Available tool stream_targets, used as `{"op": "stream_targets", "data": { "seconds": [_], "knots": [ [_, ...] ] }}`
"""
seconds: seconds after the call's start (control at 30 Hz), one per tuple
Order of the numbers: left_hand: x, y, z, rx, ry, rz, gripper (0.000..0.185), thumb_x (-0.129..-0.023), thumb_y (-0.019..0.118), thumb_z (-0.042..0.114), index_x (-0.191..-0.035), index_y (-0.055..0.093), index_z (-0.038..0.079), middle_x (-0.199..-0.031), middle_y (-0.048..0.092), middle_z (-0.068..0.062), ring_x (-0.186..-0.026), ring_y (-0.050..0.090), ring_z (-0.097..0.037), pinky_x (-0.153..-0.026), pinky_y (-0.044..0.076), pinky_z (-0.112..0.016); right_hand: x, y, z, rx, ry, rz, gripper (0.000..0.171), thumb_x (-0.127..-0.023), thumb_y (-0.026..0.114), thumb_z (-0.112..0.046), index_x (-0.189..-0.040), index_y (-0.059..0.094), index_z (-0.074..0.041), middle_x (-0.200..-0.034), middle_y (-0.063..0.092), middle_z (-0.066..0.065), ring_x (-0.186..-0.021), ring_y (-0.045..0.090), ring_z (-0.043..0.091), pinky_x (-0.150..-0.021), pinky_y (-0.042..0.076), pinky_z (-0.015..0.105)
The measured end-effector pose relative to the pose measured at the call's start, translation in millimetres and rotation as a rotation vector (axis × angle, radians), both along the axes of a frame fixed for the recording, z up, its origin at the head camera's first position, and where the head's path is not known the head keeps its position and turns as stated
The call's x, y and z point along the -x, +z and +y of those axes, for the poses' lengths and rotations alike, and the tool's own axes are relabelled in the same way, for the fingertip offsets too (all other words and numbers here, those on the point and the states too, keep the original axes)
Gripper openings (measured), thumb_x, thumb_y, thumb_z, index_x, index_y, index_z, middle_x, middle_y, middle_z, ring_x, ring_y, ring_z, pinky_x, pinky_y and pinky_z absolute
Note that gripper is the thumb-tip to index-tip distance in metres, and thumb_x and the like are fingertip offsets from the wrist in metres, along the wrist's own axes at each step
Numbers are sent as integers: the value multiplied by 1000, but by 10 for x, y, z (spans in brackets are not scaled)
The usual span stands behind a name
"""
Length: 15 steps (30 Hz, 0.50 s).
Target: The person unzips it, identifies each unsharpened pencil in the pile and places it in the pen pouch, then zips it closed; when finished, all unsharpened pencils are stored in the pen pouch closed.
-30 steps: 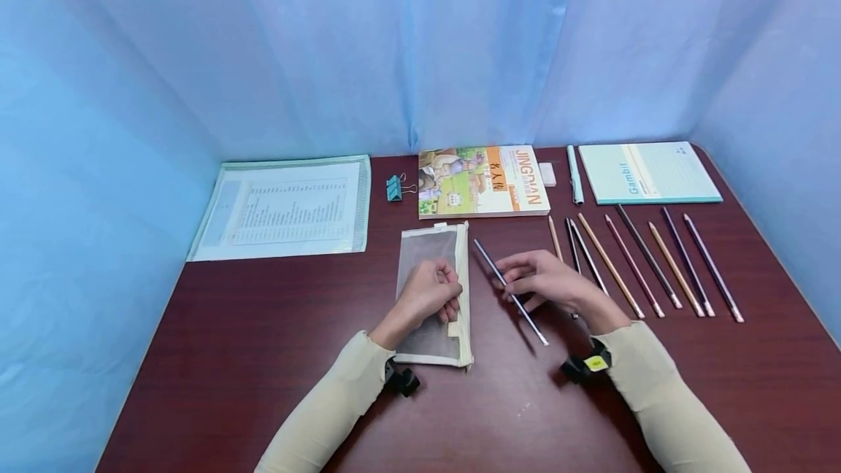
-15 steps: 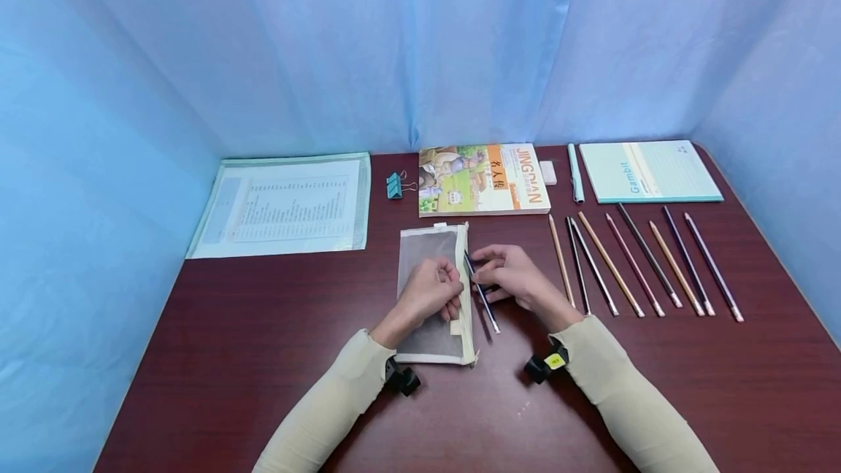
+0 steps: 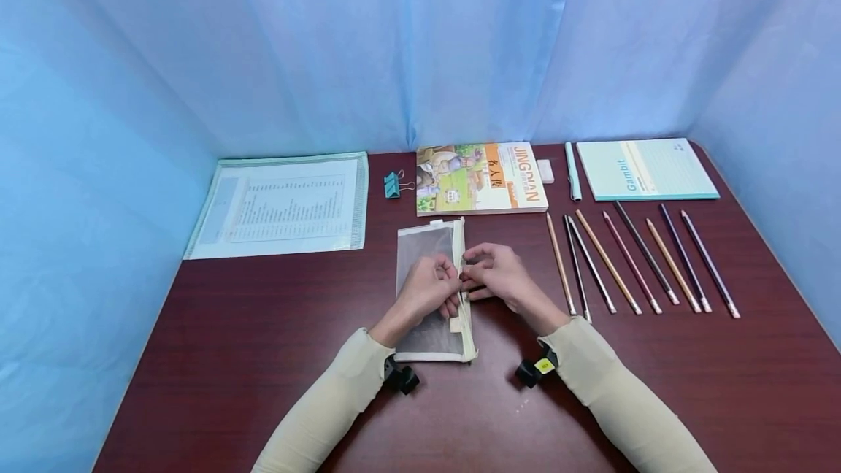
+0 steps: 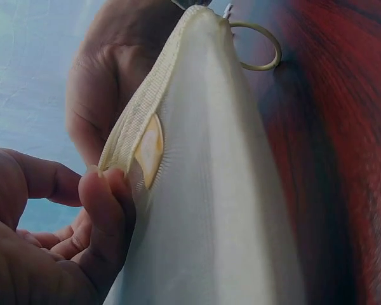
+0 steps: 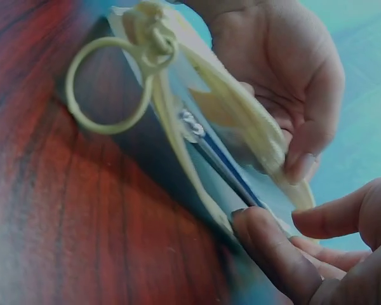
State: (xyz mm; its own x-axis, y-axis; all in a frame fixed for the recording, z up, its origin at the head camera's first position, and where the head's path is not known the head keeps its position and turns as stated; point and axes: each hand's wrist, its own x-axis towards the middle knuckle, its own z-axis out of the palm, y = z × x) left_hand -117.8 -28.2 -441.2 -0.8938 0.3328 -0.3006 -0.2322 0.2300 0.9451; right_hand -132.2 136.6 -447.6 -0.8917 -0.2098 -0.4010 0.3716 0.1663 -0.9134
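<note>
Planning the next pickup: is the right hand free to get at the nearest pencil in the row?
Probably yes: bare table lies between the right hand at the pouch and the nearest pencil.

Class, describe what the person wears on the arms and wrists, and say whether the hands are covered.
Both arms are in long, close-fitting beige sleeves that end at the wrists. The left sleeve and right sleeve look alike. A small black device is strapped under each wrist; the right device carries a yellow label, the left device shows none. The left hand and right hand are bare: no gloves.
</note>
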Motion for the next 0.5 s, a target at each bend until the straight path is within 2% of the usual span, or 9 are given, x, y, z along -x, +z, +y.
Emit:
{"op": "stream_targets", "data": {
  "seconds": [0.3, 0.5],
  "knots": [
    [0, 12, 2, 24, 1, 16, 10, -90, 57, 2, -81, 53, 6, -53, 58, -2, -39, 53, -8, -35, 46, -22, -37, 36, 52, 38, 57, -23, 37, -94, 53, 5, -129, 46, 14, -77, 71, 4, -68, 72, 14, -61, 64, 30],
    [-17, 7, 11, 5, 6, 12, 11, -88, 54, 0, -80, 51, 6, -52, 58, -2, -37, 54, -8, -35, 47, -21, -71, 47, 166, 62, 50, -13, 37, -96, 51, 2, -130, 43, 14, -81, 73, 8, -69, 73, 14, -62, 65, 32]
  ]
}}
